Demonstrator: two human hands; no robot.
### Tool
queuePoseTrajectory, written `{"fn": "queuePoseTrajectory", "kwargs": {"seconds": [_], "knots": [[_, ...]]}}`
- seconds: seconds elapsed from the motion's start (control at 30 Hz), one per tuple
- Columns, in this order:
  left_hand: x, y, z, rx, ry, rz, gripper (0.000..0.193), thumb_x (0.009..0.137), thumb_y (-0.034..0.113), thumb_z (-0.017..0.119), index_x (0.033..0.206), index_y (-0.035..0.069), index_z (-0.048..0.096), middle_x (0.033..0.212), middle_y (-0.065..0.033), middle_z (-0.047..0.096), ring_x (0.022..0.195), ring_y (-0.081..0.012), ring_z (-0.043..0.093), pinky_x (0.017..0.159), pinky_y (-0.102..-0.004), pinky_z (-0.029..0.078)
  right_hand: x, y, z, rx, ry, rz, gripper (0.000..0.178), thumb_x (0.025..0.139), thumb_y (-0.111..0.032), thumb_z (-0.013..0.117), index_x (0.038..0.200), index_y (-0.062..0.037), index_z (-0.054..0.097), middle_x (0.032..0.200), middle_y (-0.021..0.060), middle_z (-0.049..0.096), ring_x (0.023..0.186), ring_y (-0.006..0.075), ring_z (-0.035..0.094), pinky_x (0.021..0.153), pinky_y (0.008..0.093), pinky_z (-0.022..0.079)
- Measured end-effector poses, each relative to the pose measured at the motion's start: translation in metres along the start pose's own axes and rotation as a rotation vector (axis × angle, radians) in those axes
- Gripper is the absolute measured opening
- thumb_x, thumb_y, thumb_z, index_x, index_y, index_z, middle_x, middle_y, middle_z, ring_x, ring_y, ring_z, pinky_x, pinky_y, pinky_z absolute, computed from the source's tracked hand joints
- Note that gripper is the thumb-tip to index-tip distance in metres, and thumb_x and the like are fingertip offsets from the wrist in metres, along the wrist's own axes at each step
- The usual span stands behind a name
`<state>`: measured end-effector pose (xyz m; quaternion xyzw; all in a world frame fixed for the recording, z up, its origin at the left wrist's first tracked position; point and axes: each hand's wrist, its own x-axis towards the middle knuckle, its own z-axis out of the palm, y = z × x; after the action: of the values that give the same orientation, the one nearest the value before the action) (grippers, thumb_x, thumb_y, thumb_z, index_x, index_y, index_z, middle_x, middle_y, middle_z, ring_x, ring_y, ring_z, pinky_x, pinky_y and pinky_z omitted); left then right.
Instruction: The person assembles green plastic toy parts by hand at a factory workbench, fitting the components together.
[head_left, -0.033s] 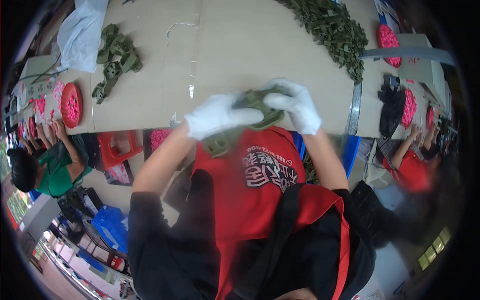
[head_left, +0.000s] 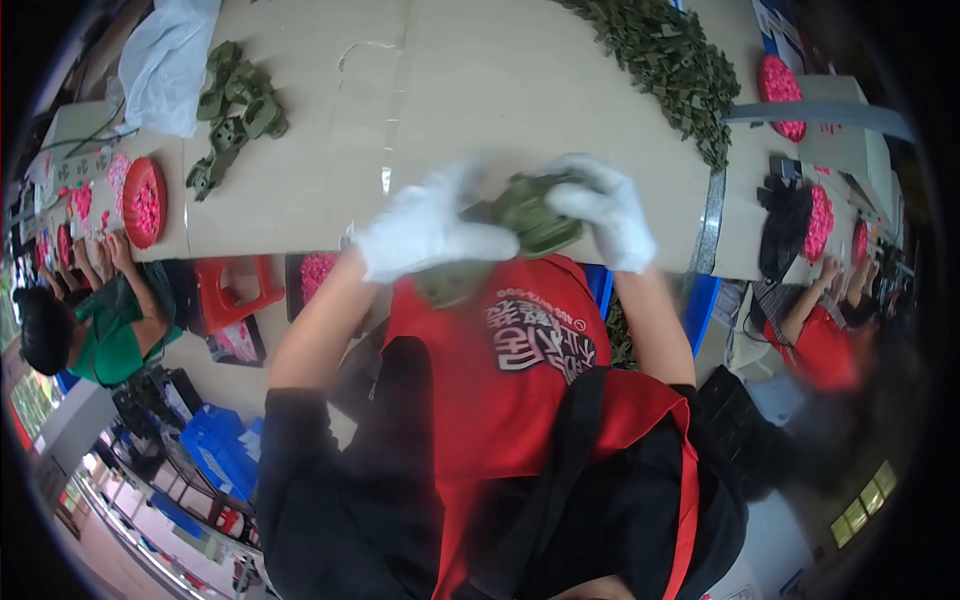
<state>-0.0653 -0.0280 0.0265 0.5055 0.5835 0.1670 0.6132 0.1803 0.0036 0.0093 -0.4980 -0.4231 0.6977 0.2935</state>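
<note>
Over the table's near edge, a dark olive-green molded plastic part (head_left: 540,215) with raised and hollow shapes is between my hands. My right hand (head_left: 615,215), in a white glove, grips its right end, the thumb lying on top and the fingers curled round the far side. My left hand (head_left: 425,230), also gloved in white, is at the left end, with its thumb against the part. Its upper fingers are lifted and blurred by motion. Below the left palm shows more green plastic (head_left: 450,285); whether it belongs to the same part, I cannot tell.
Several similar green parts (head_left: 245,100) lie at the table's left beside a clear plastic bag (head_left: 170,65). A heap of small green pieces (head_left: 680,85) spreads along the far right. Red trays of pink pieces (head_left: 145,200) stand at both sides, where other people (head_left: 120,320) work.
The left hand's upper fingers have lifted and spread away from the green part. The part and my right hand have shifted slightly right.
</note>
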Motion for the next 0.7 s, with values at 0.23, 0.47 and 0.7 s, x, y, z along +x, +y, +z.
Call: {"fn": "queuePoseTrajectory", "kwargs": {"seconds": [0.23,0.47,0.7], "knots": [[-0.039,-0.006,0.014,-0.635,0.116,-0.138,0.082,0.072,0.004,0.080,0.141,-0.003,0.036,0.121,-0.0155,0.058,0.107,-0.0227,0.061,0.089,-0.0340,0.052,-0.022,0.003,-0.038,-0.124,-0.017,0.151,0.040,0.080,-0.009,0.070,0.116,0.0048,0.061,0.103,0.0096,0.067,0.091,0.0156,0.063,0.084,0.0291,0.049],[-0.040,-0.008,0.023,-0.487,-0.056,0.002,0.070,0.072,0.011,0.082,0.131,-0.004,0.047,0.115,-0.0129,0.063,0.105,-0.0210,0.062,0.092,-0.0322,0.050,-0.022,-0.059,0.068,-0.876,-0.402,0.035,0.059,0.076,-0.031,0.074,0.127,-0.0051,0.058,0.118,0.0174,0.066,0.108,0.0277,0.064,0.093,0.0379,0.049],[-0.045,-0.016,0.027,-0.268,-0.005,0.068,0.065,0.067,0.020,0.084,0.122,-0.002,0.054,0.114,-0.0142,0.065,0.106,-0.0219,0.062,0.093,-0.0319,0.048,-0.015,-0.024,0.079,-0.986,-0.462,-0.317,0.051,0.080,-0.036,0.059,0.117,-0.0019,0.059,0.092,0.0213,0.067,0.082,0.0392,0.064,0.078,0.0471,0.050]]}}
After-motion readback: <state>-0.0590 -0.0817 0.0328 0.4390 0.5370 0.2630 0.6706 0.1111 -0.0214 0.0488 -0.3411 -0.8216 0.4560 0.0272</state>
